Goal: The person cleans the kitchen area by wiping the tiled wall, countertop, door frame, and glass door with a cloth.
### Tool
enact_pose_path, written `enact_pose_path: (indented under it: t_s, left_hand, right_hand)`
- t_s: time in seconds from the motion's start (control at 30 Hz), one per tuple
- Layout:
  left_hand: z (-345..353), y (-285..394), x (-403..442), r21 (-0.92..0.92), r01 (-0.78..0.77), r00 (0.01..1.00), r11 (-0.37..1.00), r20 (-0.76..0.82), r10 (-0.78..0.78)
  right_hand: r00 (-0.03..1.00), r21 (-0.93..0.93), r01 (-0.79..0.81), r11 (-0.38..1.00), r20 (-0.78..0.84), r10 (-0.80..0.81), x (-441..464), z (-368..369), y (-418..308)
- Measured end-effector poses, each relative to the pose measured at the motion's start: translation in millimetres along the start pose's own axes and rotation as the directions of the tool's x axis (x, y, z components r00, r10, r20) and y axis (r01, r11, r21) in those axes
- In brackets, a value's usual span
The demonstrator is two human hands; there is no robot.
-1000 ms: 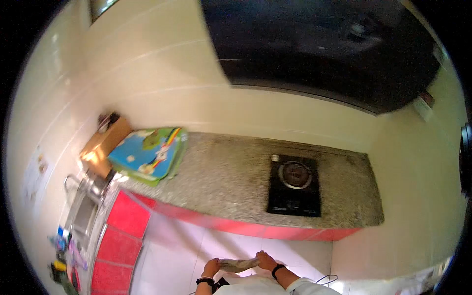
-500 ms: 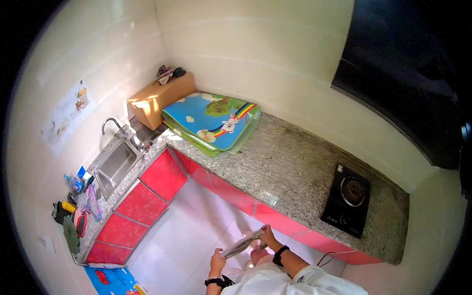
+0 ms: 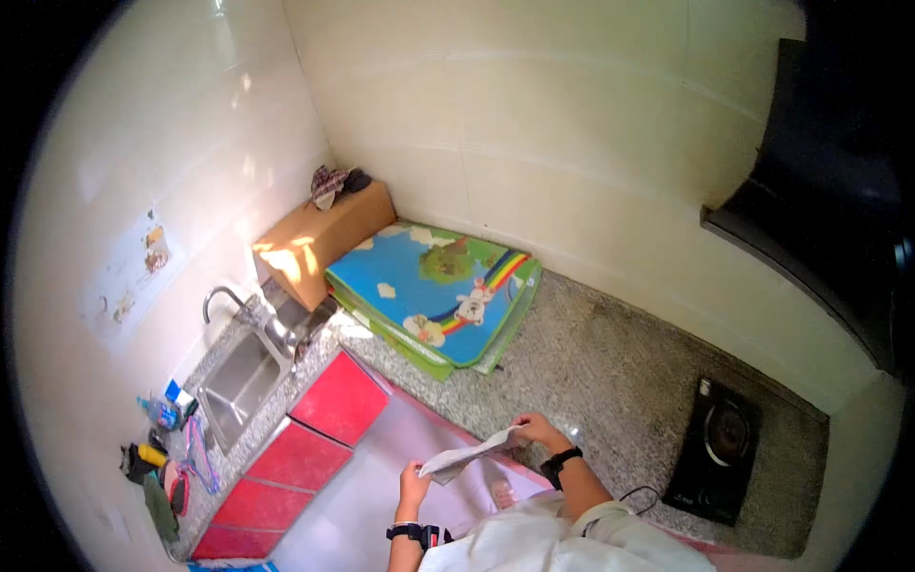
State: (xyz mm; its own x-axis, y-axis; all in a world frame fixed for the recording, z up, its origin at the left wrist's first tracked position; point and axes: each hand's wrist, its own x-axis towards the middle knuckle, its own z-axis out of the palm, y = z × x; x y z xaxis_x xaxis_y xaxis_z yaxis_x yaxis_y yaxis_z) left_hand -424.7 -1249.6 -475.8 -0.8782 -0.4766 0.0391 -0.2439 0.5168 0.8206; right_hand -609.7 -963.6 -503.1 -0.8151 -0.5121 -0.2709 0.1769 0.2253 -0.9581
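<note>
A greyish-white cloth (image 3: 467, 458) stretches between my two hands in front of my body, sagging a little in the middle. My left hand (image 3: 413, 484) pinches its left end. At the other end, the fingers of my right hand (image 3: 539, 433) are closed on the cloth, close to the front edge of the granite counter (image 3: 600, 381). On that counter, beyond the cloth, lies a folded play mat (image 3: 419, 286) with a bear and rainbow print.
A black induction cooker (image 3: 715, 448) sits at the counter's right end. In the corner stands a cardboard box (image 3: 319, 238). The sink (image 3: 238, 381) is on the left, with a bottle (image 3: 160, 413) and other small items beside it. A dark range hood (image 3: 810, 219) juts from the wall.
The view has shifted, with the counter and sink lower in it. My hands have raised the cloth nearer the counter edge and spread it more open.
</note>
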Motion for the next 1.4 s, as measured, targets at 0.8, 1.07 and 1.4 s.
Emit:
enact_pose_path:
  t_s: [0.8, 1.07, 1.4]
  left_hand:
    - [139.0, 97.3, 153.7, 0.176, -0.903, 0.184, 0.392, 0.983, -0.018]
    - [155.4, 53.7, 139.6, 0.08, -0.778, 0.087, 0.624, 0.996, -0.018]
    - [213.7, 63.7, 145.8, 0.248, 0.293, 0.184, 0.923, 0.933, -0.309]
  right_hand:
    - [0.766, -0.407, -0.599, 0.689, -0.043, 0.641, -35.4, -42.2, 45.8]
    - [0.783, -0.332, -0.561, 0.759, -0.512, 0.355, -19.6, 24.1, 89.8]
    - [0.611, 0.991, -0.018, 0.135, -0.096, 0.786, 7.0, 6.6, 35.9]
